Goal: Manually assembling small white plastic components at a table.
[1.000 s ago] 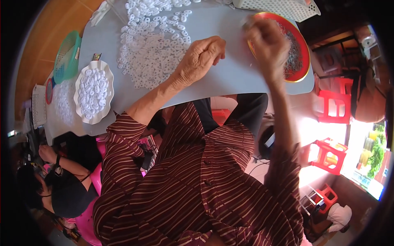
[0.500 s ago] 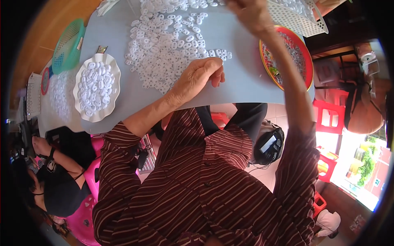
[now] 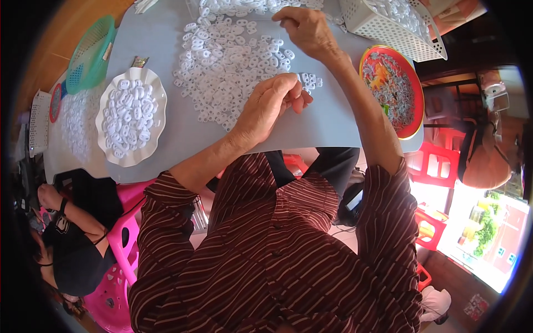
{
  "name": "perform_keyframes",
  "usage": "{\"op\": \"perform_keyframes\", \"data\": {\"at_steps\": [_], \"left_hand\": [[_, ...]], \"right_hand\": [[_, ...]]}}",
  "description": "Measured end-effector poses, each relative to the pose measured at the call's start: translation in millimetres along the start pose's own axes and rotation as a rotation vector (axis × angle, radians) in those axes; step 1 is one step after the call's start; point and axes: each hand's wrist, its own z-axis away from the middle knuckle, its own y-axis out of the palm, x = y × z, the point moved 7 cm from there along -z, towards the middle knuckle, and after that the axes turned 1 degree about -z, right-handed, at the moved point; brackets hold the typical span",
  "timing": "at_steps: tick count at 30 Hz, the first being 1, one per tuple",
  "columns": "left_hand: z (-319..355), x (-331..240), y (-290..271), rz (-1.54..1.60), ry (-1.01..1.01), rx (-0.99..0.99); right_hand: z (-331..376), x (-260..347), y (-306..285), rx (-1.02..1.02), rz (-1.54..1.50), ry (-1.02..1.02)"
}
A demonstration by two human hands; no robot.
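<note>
A heap of small white plastic pieces with holes point(image 3: 222, 72) spreads over the grey-blue table. My left hand point(image 3: 269, 102) rests at the heap's near right edge, its fingers curled closed. Whatever it holds is hidden. Just beyond its fingertips, a few white pieces point(image 3: 311, 81) lie in tidy rows. Farther back, my right hand point(image 3: 307, 32) reaches over the heap's far right side, thumb and fingers drawn together. Anything between them is too small to make out.
A scalloped white dish point(image 3: 159, 119) of similar pieces stands left, beside a green basket point(image 3: 75, 75). At right are a red tray point(image 3: 410, 125) of small slender bits and a white perforated basket point(image 3: 383, 36). Another person point(image 3: 78, 238) sits at lower left.
My right hand has moved left and nearer, from the far edge to above the heap. My left hand stays closed by the heap. The view has shifted slightly.
</note>
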Motion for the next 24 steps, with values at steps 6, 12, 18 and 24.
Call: {"op": "perform_keyframes", "data": {"at_steps": [6,12,18,24], "left_hand": [[-2.3,3.5,-0.2,0.005,-0.056,-0.033],[-8.3,-20.0,-13.7,-0.019,0.144,-0.104],[-8.1,-59.2,-39.0,-0.028,0.409,-0.211],[-4.9,-64.4,-47.8,0.012,0.476,-0.276]], "right_hand": [[7.5,2.5,14.2,0.129,0.122,-0.153],[26.8,-7.2,-20.8,0.043,0.058,-0.056],[60.5,4.7,-43.8,0.115,0.066,0.112],[70.3,7.1,-37.4,0.11,0.037,0.036]]}}
